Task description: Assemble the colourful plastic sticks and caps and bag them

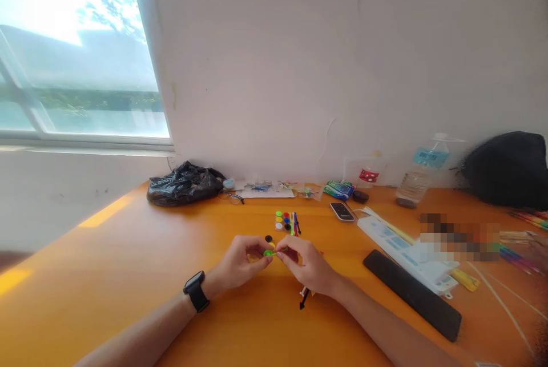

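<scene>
Both hands meet over the orange table (128, 275) near its middle. My left hand (240, 261), with a black watch on its wrist, pinches a small green round piece (268, 253). My right hand (306, 264) is closed on a thin green stick (280, 251) that touches the green piece. A small black round piece (268, 238) lies just behind my fingers. Beyond it sit several coloured round pieces (281, 220) and a bundle of coloured sticks (294, 223). A black stick (303, 298) pokes out from under my right hand.
A black plastic bag (184, 183) and glasses (231, 197) lie at the back left. A phone (342, 211), water bottle (422, 178), white sheets (406, 250), black bar (413, 294) and black cap (507, 168) fill the right side. Window on the left wall.
</scene>
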